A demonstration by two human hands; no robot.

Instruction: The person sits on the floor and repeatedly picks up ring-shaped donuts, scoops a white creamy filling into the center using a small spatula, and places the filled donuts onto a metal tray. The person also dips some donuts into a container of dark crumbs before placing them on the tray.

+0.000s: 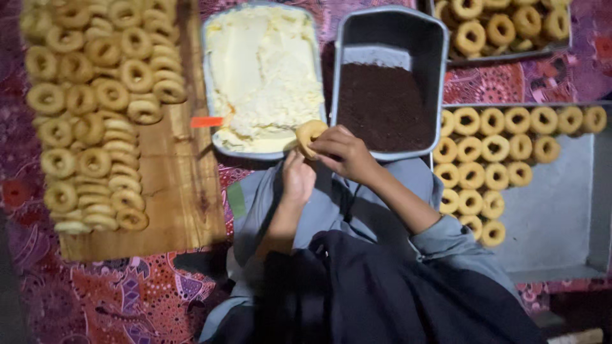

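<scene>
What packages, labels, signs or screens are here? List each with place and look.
No signs, screens or printed packages.
Cream tray: top middle, rectangular, grey rim, pale yellow filling.
Sprinkle tin: right of it, rectangular, grey, dark brown sprinkles.
Green patch: on the grey sleeve, small, plain rectangle.

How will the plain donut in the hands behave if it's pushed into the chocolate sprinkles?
The donut likely stays stiff enough: it keeps its ring shape, pinched by both hands. It looks light. The chocolate sprinkles are loose, so they would probably shift aside and scatter.
</scene>
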